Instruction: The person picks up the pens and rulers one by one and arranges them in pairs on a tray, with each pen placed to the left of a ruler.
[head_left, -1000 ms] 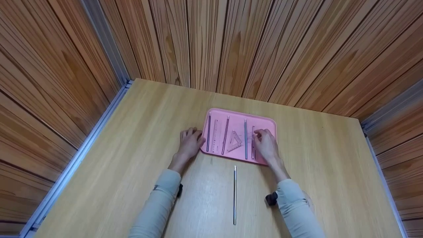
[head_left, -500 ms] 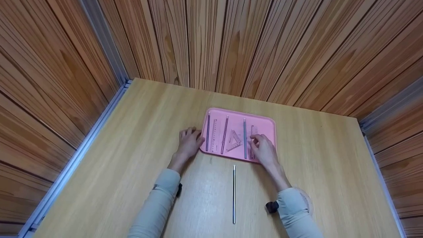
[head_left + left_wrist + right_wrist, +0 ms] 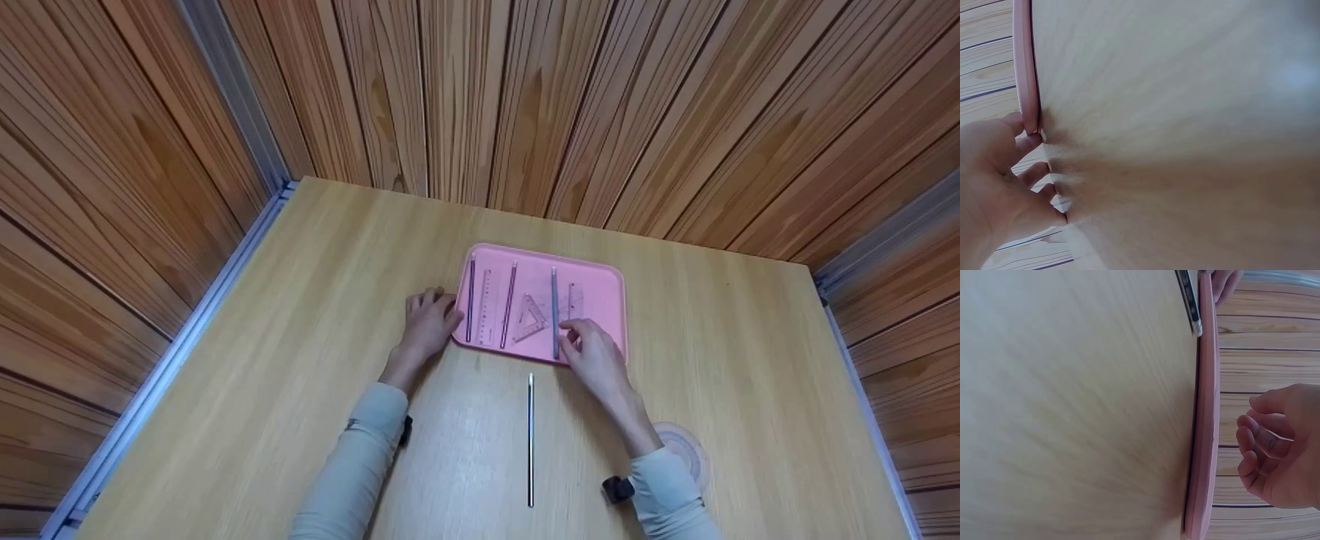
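Note:
At the left edge of the pink tray (image 3: pixel 604 315), my left hand (image 3: pixel 429 322) pinches the rim near the front corner; in the left wrist view, the tray rim (image 3: pixel 1026 62) passes between thumb and finger. My right hand (image 3: pixel 598 356) hovers over the tray's front right part, fingers loosely curled around nothing. Its fingertips are right beside a grey-blue pencil (image 3: pixel 555 300). A clear ruler (image 3: pixel 574 296) lies partly hidden behind that hand. Farther left in the tray are a clear set square (image 3: pixel 531 321), two dark pencils (image 3: pixel 508 304) and another clear ruler (image 3: pixel 486 307).
A shiny pencil (image 3: pixel 531 442) lies on the wooden table (image 3: pixel 300 360) in front of the tray. By the right sleeve is a clear round disc with markings (image 3: pixel 686 450), partly covered. Wood-panelled walls (image 3: pixel 465 97) stand behind and at both sides.
My right hand has drawn back toward me and slightly left, off the right-hand ruler's middle. Its forearm now uncovers more of the round disc. The left hand stays at the tray rim.

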`<control>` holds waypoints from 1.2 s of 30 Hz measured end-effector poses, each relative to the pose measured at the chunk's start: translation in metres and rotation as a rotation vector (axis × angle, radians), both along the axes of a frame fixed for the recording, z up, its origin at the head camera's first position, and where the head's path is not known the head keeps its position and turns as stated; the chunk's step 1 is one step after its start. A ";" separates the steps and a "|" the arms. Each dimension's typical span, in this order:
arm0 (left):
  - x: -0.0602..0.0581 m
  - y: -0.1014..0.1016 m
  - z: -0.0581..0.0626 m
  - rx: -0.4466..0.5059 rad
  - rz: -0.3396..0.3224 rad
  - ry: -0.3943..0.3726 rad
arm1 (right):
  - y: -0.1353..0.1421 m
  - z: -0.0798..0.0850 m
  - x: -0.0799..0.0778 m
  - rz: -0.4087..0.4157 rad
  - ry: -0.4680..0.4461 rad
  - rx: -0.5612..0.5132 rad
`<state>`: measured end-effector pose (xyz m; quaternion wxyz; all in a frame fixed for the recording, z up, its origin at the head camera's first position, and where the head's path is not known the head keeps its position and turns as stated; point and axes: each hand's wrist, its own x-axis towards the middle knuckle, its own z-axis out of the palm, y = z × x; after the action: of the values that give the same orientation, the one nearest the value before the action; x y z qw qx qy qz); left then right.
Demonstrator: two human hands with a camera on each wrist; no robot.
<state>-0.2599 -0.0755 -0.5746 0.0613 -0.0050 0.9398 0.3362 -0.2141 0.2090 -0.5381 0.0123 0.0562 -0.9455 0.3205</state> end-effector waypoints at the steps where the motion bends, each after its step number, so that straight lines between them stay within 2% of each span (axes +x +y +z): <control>1: 0.000 0.000 0.000 -0.005 -0.001 -0.001 | -0.001 0.000 0.002 0.003 0.005 0.008; 5: -0.001 0.000 -0.001 -0.008 0.004 -0.009 | -0.006 -0.001 0.010 0.019 0.021 0.027; 16: 0.000 0.001 0.000 0.010 0.020 -0.023 | -0.016 -0.003 0.038 0.059 -0.011 0.022; 20: -0.001 0.002 0.000 0.014 0.026 -0.038 | -0.016 -0.004 0.048 0.058 -0.054 0.012; 23: 0.000 0.002 0.000 0.013 0.024 -0.039 | -0.018 -0.006 0.053 0.065 -0.059 0.029; 30: 0.000 0.000 0.002 0.009 0.004 -0.019 | -0.022 -0.008 0.065 0.106 -0.002 0.056; 36: 0.000 -0.001 0.003 0.001 -0.010 -0.013 | -0.027 -0.006 0.075 0.159 -0.030 0.084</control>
<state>-0.2597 -0.0765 -0.5721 0.0690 -0.0022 0.9392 0.3365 -0.1394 0.1822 -0.5442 -0.0299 0.1265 -0.9507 0.2815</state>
